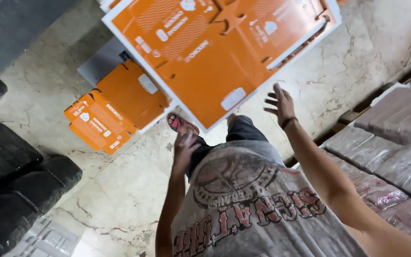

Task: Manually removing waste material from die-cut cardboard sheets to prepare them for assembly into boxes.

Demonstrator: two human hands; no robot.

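Both hands are empty: right hand (280, 103) spread open beside the flat orange carton (215, 52), left hand (182, 151) blurred, loosely open. The unsupported carton may drop onto the floor (120, 200).

Both hands (279, 103) (184, 148) empty, fingers spread.

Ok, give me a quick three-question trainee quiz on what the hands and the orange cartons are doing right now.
1. True or false: the right hand is open, fingers spread, beside the large flat orange carton sheet.
2. What lies on the floor left of the sandalled foot? A) a small folded orange carton B) a blue bucket C) a broom
3. Is the left hand gripping anything?

Key: 1 true. 2 A, the small folded orange carton. 3 It is blurred; nothing shows in it.
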